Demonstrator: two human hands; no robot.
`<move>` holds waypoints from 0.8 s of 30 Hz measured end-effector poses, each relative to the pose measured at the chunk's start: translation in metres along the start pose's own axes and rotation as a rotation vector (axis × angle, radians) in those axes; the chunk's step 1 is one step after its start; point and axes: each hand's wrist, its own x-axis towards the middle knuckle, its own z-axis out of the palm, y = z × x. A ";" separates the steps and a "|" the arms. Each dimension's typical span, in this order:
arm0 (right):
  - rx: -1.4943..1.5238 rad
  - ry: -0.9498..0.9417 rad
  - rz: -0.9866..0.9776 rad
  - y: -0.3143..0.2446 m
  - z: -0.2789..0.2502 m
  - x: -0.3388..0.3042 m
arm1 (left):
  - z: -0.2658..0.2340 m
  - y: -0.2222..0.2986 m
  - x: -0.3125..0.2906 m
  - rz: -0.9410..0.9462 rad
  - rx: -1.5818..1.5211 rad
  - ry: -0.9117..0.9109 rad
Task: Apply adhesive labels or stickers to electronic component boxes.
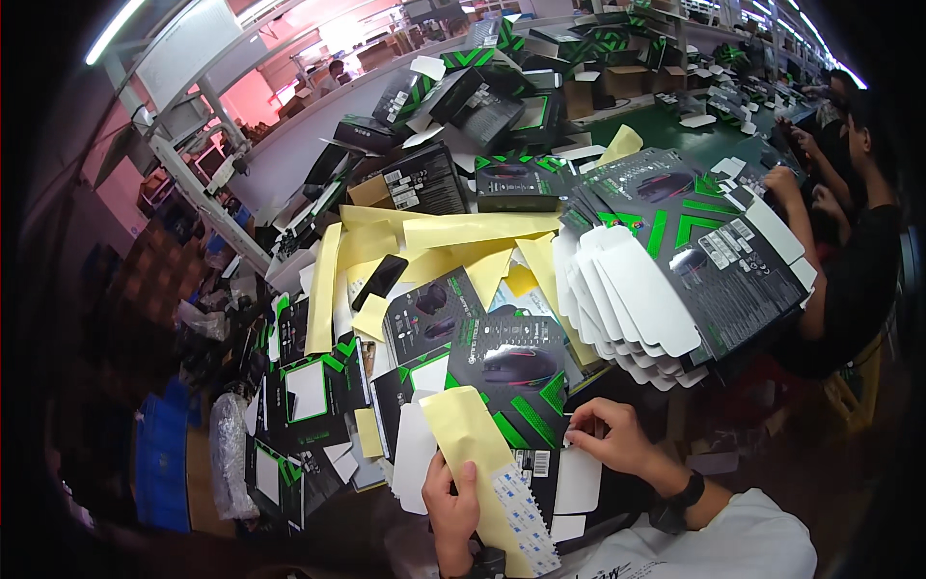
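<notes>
My left hand [451, 507] grips a strip of yellow paper [473, 434] by its left edge, thumb on top. Rows of white-and-blue adhesive pieces cover the lower right part of the strip. Under it lies a flat, unfolded black and green mouse box [511, 362] with white flaps. To the right, my right hand [617, 439] is closed in a pinch near that box's edge. Whatever is between its fingertips, if anything, is too small to make out. More unfolded boxes [424, 314] lie just beyond.
A fanned stack of flat boxes with white flaps [627, 299] stands on the right. Crumpled yellow sheets [463, 232] and a black phone [381, 278] lie ahead. Folded boxes [482, 106] pile up behind. A blue crate [162, 458] is at left; a co-worker [858, 251] sits at right.
</notes>
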 end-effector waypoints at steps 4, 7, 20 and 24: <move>-0.301 0.156 -0.252 0.008 0.005 0.005 | 0.000 0.004 0.000 -0.043 -0.043 -0.015; -0.182 0.393 -0.086 0.005 0.010 0.014 | -0.002 0.002 0.002 -0.047 -0.076 -0.009; -0.237 0.146 0.046 0.001 0.006 -0.007 | -0.004 -0.014 0.001 -0.002 -0.153 0.046; 0.666 0.034 0.331 0.037 0.028 -0.042 | -0.007 -0.021 -0.005 -0.195 -0.247 0.006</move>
